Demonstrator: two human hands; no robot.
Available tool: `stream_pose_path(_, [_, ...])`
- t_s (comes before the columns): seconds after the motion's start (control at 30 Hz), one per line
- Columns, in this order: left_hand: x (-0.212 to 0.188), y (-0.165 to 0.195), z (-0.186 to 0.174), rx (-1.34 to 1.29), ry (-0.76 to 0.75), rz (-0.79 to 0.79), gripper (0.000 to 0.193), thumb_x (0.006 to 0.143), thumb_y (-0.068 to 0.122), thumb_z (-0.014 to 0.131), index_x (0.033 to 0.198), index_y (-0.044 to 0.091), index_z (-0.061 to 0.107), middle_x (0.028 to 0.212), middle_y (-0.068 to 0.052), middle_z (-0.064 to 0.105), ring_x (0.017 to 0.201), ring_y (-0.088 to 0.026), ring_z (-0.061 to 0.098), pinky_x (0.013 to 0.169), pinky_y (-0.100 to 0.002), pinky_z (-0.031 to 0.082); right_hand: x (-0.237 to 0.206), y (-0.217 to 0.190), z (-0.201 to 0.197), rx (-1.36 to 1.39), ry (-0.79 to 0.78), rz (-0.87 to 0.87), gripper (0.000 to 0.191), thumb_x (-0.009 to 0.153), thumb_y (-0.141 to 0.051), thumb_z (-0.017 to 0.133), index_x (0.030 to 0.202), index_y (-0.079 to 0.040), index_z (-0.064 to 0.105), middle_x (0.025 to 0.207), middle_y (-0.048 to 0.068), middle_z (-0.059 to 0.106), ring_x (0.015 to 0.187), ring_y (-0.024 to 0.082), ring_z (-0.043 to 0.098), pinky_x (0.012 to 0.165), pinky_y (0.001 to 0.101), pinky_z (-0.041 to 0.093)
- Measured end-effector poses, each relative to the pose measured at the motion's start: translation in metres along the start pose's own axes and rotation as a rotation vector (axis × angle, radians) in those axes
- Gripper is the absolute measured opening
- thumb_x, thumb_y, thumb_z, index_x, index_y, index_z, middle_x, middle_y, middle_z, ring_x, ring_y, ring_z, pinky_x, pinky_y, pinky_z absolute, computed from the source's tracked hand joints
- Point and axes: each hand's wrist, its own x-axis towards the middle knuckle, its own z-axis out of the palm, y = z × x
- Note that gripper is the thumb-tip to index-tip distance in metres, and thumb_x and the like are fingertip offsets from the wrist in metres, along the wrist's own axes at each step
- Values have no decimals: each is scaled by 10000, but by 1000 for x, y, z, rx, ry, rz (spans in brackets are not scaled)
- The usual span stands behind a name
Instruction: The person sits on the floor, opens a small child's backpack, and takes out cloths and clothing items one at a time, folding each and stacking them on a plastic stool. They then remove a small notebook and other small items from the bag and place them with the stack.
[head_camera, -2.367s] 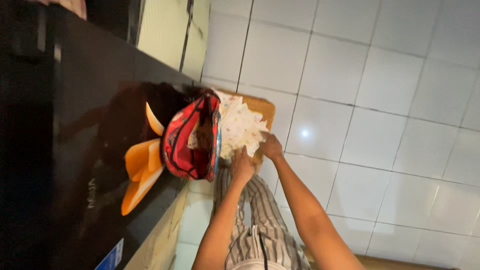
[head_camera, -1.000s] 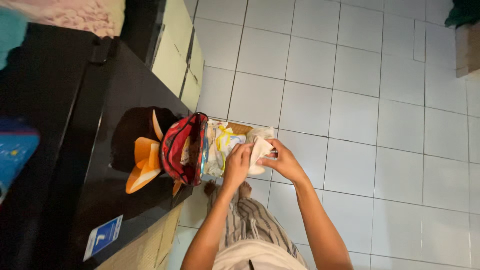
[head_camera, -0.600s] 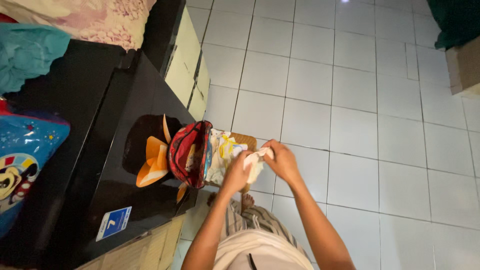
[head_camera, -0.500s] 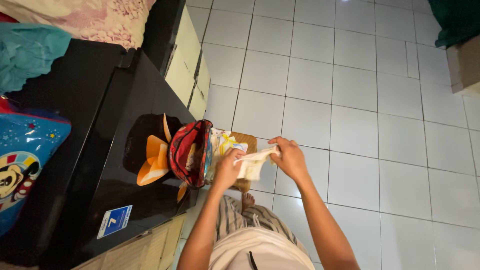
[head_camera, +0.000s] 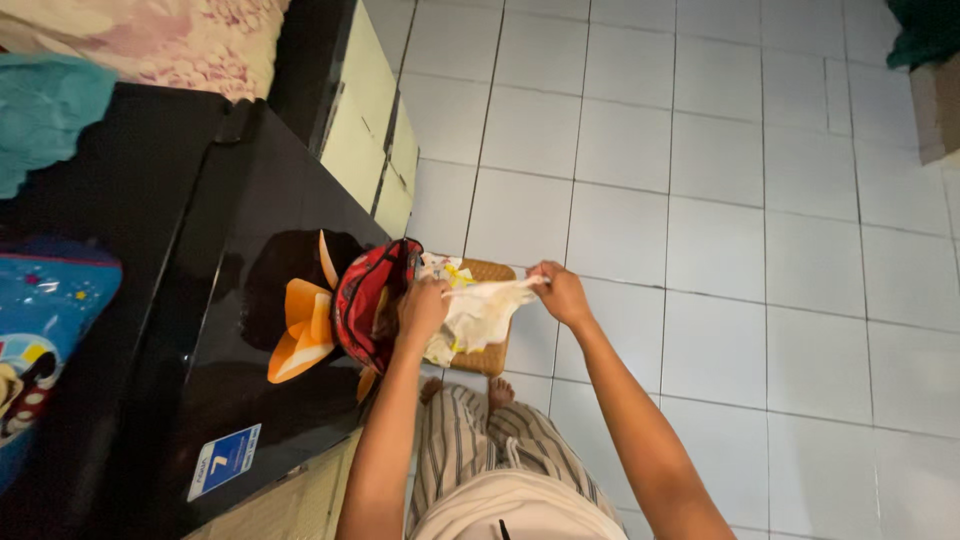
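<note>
Both arms reach out and down from the body, elbows slightly bent. Left hand (head_camera: 424, 306) is closed in a pinch, right hand (head_camera: 562, 294) pinching too, the two held a bit apart.

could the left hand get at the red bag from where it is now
Probably yes. The left hand grips one end of the white cloth right beside the red bag, with nothing between them, though it would likely have to let go of the cloth first.
</note>
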Motion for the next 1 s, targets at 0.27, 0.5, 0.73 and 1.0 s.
stream_pose_path(0.27, [-4, -4, 39, -314, 324, 140, 155, 911, -14, 613, 1054, 6, 671, 1140, -187, 688, 1055, -408, 671, 900, -453, 542, 13, 30, 23, 113, 235, -148, 171, 907, 13, 695, 1047, -74, 647, 1087, 108, 724, 1177, 300, 700, 915, 373, 565])
stream_pose_path(0.5, [-65, -41, 114, -159, 177, 67, 211, 806, -49, 623, 1011, -21, 660, 1167, -198, 646, 1155, -405, 587, 990, -469, 489, -27, 87, 86, -78, 23, -134, 220, 793, 17, 732, 969, -104, 680, 1129, 64, 719, 1261, 334, 606, 997, 428, 513])
stream_pose_path(0.73, [-86, -76, 158, -169, 46, -56, 167, 852, -49, 608, 999, -10, 677, 1176, -183, 651, 1216, -376, 562, 1014, -437, 483, -55, 138, 143, -41, -183, 60, 158, 798, -70, 769, 929, -105, 689, 1116, 42, 746, 1157, 302, 636, 1005, 413, 482])
stream_pose_path(1.0, [-28, -83, 175, -261, 136, -220, 300, 885, 60, 708, 1174, 27, 632, 1072, -168, 691, 1046, -368, 660, 960, -469, 478, -13, 162, 163, 369, -182, 471, 151, 943, -164, 727, 1066, -79, 704, 1008, 7, 731, 954, 152, 599, 865, 302, 472])
